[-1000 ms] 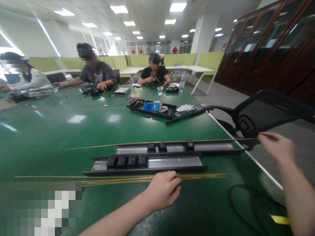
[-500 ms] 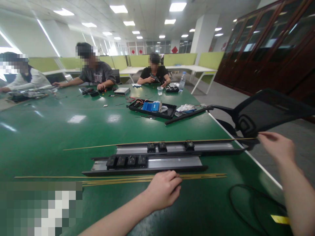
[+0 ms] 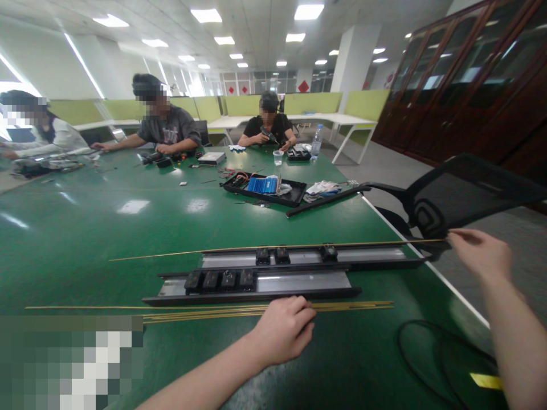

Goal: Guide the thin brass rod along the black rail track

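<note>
My right hand (image 3: 481,253), closed in a pinch, has the right end of a long thin brass-coloured rod (image 3: 367,244) between its fingertips. That rod runs leftward along the far edge of the rear channel (image 3: 376,255), a metal tray-like piece with black sides and three black blocks (image 3: 282,255) in it. Nearer to me lies a shorter channel (image 3: 307,281) with several black blocks (image 3: 228,279) side by side. My left hand (image 3: 288,327) is closed, its fingers curled over a bundle of brass rods (image 3: 205,314) on the green table (image 3: 162,222); the fingertips are partly hidden.
A black tray (image 3: 294,197) with a blue item, a dark strip (image 3: 322,200) and white gloves (image 3: 323,189) lie farther back. A black cable (image 3: 401,341) loops at the lower right. A mesh chair (image 3: 470,193) stands at the right edge. Three people sit across the table.
My hands and the rods look almost unmoved. Across the table, the person in grey has drawn one hand slightly back to the left.
</note>
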A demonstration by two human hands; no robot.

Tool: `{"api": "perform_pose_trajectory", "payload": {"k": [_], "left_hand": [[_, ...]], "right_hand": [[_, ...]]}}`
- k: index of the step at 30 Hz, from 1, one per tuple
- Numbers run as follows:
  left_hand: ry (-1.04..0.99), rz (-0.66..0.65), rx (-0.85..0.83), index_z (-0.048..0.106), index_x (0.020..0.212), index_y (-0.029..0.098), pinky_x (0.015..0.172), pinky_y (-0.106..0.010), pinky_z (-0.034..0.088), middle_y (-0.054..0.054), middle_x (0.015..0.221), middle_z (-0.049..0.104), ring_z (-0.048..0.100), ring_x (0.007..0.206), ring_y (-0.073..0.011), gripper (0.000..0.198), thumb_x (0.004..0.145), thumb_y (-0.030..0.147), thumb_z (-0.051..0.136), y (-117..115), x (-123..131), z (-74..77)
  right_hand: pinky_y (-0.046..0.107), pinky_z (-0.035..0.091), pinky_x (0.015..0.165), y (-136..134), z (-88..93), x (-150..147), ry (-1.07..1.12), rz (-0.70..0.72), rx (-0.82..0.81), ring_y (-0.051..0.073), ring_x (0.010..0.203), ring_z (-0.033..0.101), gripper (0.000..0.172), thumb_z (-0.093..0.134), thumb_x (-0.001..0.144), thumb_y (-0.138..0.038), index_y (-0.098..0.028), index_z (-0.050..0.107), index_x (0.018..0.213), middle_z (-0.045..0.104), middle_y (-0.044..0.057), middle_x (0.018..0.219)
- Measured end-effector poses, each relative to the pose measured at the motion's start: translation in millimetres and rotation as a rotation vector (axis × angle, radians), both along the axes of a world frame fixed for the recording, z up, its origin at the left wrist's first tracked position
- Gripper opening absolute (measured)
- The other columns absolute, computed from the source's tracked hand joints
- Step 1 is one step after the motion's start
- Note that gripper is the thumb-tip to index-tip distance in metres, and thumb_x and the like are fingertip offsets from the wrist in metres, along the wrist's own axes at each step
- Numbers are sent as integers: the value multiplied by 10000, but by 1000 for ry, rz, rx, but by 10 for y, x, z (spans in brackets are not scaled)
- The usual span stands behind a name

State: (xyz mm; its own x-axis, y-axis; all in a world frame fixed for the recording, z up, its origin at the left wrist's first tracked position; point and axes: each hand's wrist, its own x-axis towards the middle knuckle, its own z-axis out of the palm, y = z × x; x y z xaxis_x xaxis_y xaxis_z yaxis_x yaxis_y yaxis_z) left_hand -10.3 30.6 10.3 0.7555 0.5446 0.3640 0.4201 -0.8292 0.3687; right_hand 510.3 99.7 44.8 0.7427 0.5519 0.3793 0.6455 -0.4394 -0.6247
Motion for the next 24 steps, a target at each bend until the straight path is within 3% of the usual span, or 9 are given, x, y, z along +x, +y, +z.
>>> {"api": "perform_pose_trajectory", "payload": {"k": [24], "left_hand": [[-36, -4, 3, 639, 1105, 183, 796, -320, 579, -87, 1018, 666, 674, 898, -204, 214, 936, 207, 510, -5, 8, -6]], "right_hand": [[417, 492, 817, -29, 52, -79, 15, 5, -12, 256, 819, 636, 361, 629, 689, -439, -217, 776, 933, 739, 91, 900]]}}
